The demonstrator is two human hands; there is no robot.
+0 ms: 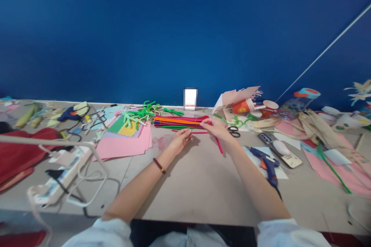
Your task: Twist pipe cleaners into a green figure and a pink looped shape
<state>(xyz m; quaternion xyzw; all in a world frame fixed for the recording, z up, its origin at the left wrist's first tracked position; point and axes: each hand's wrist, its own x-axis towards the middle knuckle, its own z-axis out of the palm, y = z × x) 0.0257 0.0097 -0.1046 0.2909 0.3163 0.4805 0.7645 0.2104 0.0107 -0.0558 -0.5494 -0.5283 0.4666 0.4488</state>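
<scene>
Pinching a pink stem in its fingertips, the right hand is the nearer one to it; the stem trails from that grip toward the near edge of the surface, its long axis slanting slightly rightward. The left hand is apart from it, to the left, fingers curled beside a second pink stem; from here I can't tell whether they grip it. Just beyond both hands, a bundle of coloured stems runs left to right.
</scene>
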